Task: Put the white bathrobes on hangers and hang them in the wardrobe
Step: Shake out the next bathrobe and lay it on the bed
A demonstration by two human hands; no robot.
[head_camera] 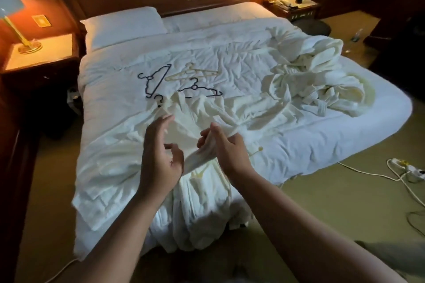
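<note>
Robe [207,108]: soft cream-white cloth, crumpled over the near half of the bed [299,145], lower part hanging off the foot edge.
Hook [159,99]: black, poking out at the robe's far-left end; probably belongs to a hanger lying under the collar.
Left hand [161,156]: raised above the robe, fingers spread and loosely curved, holding nothing.
Right hand [226,149]: fingers [215,132] pressed together, pinching a narrow fold of robe clear of the bed.
Handling: likely limp, bulky and fairly heavy; no shape of its own; neither slippery nor fragile; apt to sag and slide off a thin hanger.
Hold: best at the collar and shoulder seams with both hands, not by a loose fold; once hung, by the hook.
Spare hangers [194,87]: two black, one cream, just beyond the robe.
Pile [317,80]: more white cloth, apparently robes, heaped on the right side of the bed.
Wardrobe: not in view.
</note>
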